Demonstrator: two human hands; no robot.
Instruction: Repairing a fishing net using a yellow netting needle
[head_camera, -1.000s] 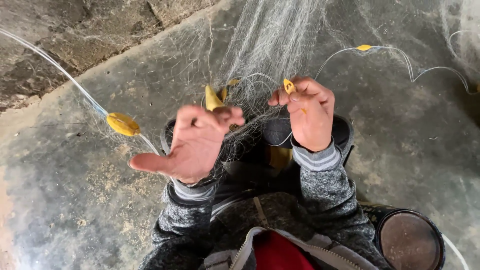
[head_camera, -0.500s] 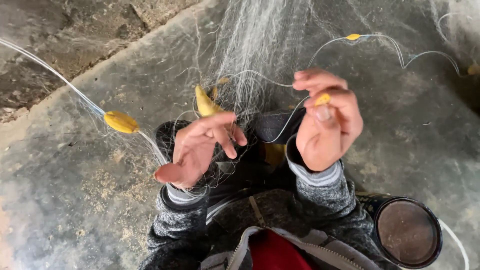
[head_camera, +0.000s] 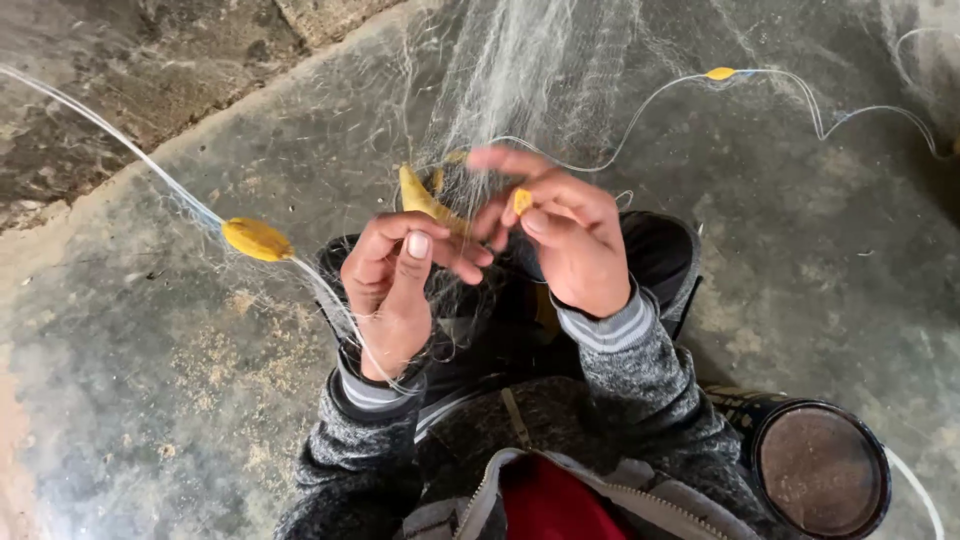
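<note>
Net (head_camera: 520, 80): fine white mesh, draped from top edge to both hands. Right hand (head_camera: 570, 240) pinches small yellow float (head_camera: 522, 200); left hand (head_camera: 400, 290) curled, gripping mesh (lap level). Bare concrete floor (head_camera: 180, 400) left.

net (head_camera: 520, 70): fine, whitish, bunched at hands | float (head_camera: 521, 200): small yellow, pinched in fingertips

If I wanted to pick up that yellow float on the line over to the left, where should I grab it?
Probably pinch the yellow float across its fat middle, coming from above: it is a smooth oval tapering to the white line at both ends, so fingers would likely slip there.
</note>
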